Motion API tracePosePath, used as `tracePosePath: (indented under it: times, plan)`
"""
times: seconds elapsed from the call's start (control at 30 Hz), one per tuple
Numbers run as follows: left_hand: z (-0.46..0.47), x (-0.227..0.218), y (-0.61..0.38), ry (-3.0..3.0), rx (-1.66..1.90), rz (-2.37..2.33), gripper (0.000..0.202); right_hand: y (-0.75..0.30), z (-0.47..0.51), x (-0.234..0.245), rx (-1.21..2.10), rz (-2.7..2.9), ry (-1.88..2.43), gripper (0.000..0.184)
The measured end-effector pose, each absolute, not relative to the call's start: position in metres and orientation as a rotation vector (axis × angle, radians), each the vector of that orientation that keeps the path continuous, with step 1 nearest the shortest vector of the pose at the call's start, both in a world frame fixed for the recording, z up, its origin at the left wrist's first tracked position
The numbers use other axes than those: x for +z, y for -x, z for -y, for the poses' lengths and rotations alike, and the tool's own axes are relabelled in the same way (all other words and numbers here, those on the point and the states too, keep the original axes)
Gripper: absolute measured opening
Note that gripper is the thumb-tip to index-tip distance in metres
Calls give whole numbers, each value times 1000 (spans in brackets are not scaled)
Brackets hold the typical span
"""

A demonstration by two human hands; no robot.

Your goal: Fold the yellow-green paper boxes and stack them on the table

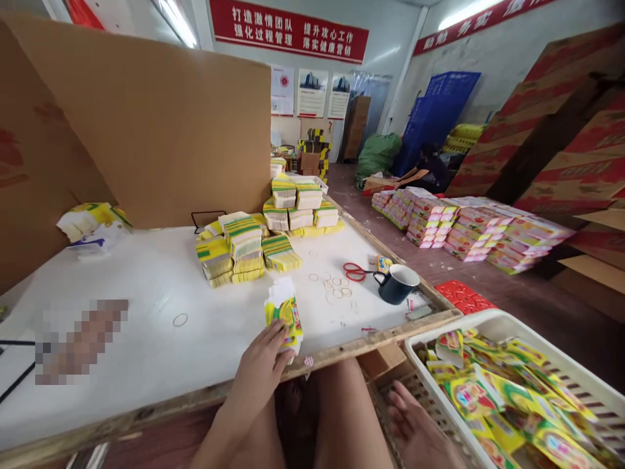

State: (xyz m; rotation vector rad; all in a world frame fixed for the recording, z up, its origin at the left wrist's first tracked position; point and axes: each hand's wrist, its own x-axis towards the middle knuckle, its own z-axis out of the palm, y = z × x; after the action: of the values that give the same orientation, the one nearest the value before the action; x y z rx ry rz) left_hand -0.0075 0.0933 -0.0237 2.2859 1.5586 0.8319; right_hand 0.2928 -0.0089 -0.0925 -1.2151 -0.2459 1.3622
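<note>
Yellow packaging pieces (284, 306) are lying in a small, uneven pile on the white table (141, 352), left of the dark mug (398, 286).

Going left to right: one loose rubber band (180, 314) is lying far left of the mug. Stacked bundles (241, 241) of similar yellow-and-green pieces are standing left of the mug and farther back. Left hand (261, 355) is covering the near part of the pile, left of the mug and closer to the person; grip is narrow, fingers lying over the top, thumb bracing the near edge, so it is holding the pile. More rubber bands (336, 287) are lying between pile and mug; red scissors (365, 273) are resting just beside the mug, on its left. Right hand (415, 420) is hanging nearer than the mug, off the table edge, fingers loosely parted, apparently holding nothing, next to the white basket (456, 324) of loose pieces, which is standing right of the mug.

Step, as judged: steadying the pile. Doing it well is probably calling for light, even pressure and edges lining up; pressing hard could be bending pieces.

Versus the grip: pile is sitting under and ahead of the left fingers, white flaps sticking out past the fingertips; right hand is hanging well apart.
</note>
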Motion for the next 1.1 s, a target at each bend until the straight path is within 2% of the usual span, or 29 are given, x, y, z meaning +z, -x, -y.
tracePosePath:
  times: [0.1, 0.23, 0.33, 0.43, 0.5, 0.57, 0.63, 0.7, 0.8, 0.9, 1.1]
  plan:
    - [-84, -15, 12, -2311, 901, -1553, 23, -216, -8, -56, 1435, 308, 1099, 33]
    - [-58, -6, 16, -2390, 1213, -1492, 23, -166, -31, -16, 1460, 586, 1134, 41]
    - [-31, -11, 10, -2627, 1400, -1144, 31, -163, -37, -8, 1520, 753, 1083, 39]
    - [-9, -21, -1, -2706, 1358, -839, 36, -170, -33, -7, 1506, 800, 1086, 31]
    - [1, -25, -8, -2420, 1512, -963, 34, -174, -26, -9, 1460, 803, 1132, 29]
    - [7, -24, -11, -1844, 1578, -1212, 47, -174, -16, -14, 1474, 783, 1124, 30]
    - [10, -21, -11, -1304, 1432, -1207, 56, -171, -6, -21, 1538, 736, 1059, 32]
    - [11, -17, -9, -986, 1219, -1117, 55, -167, 1, -28, 1596, 697, 1012, 33]
    - [9, -15, -5, -847, 1060, -974, 56, -162, 5, -32, 1608, 729, 1045, 33]
    - [8, -15, -6, -849, 1087, -813, 57, -161, 6, -27, 1521, 813, 1098, 33]
    - [9, -24, -13, -800, 1125, -981, 35, -156, 12, -24, 1519, 872, 1116, 27]
